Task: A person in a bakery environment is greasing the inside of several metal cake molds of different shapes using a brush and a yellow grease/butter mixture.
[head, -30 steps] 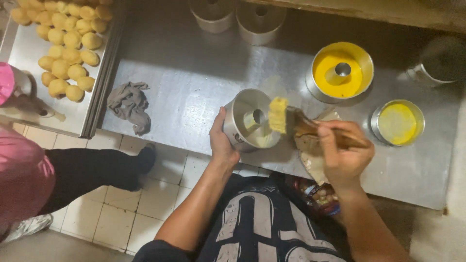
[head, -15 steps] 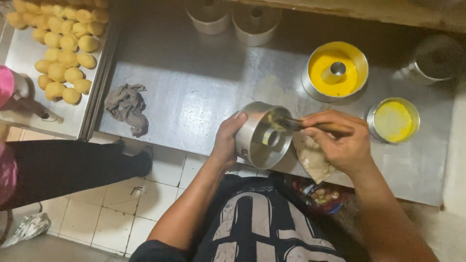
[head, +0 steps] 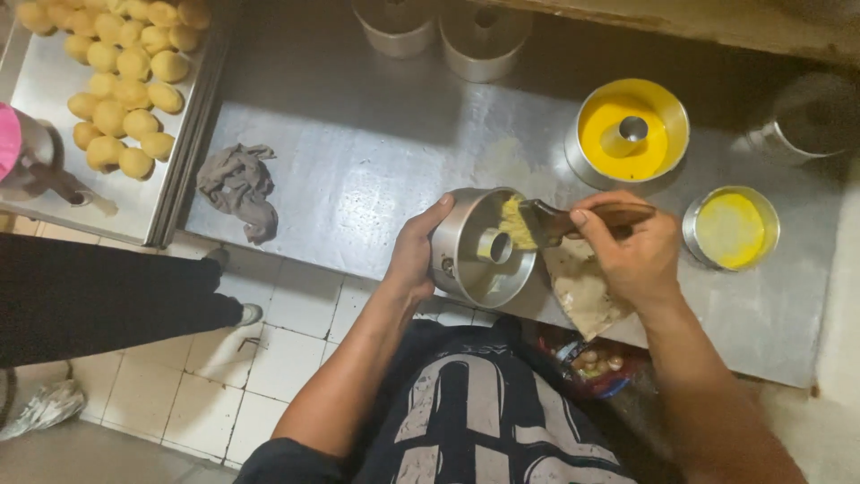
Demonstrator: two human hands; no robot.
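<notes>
My left hand (head: 414, 253) grips the rim of a metal tube cake pan (head: 477, 267), tilted toward me at the near edge of the steel table (head: 358, 152). My right hand (head: 632, 251) holds a wooden-handled pastry brush (head: 555, 220); its yellow, greasy bristles press inside the pan beside the centre tube. A crumpled paper (head: 582, 291) lies under my right hand. A small round tin of yellow grease (head: 730, 229) sits to the right. Behind it stands a tube pan coated yellow inside (head: 632, 130).
A grey rag (head: 237, 188) lies on the table's left part. A tray (head: 45, 90) of several yellow dough balls (head: 121, 81) sits at far left. Two empty pans (head: 439, 31) stand at the back, another pan (head: 802, 121) at right. Another person's dark-trousered leg (head: 107, 296) crosses the tiled floor.
The brush came down from above the pan into it and now sweeps the inside. My left hand tilted the pan more toward me.
</notes>
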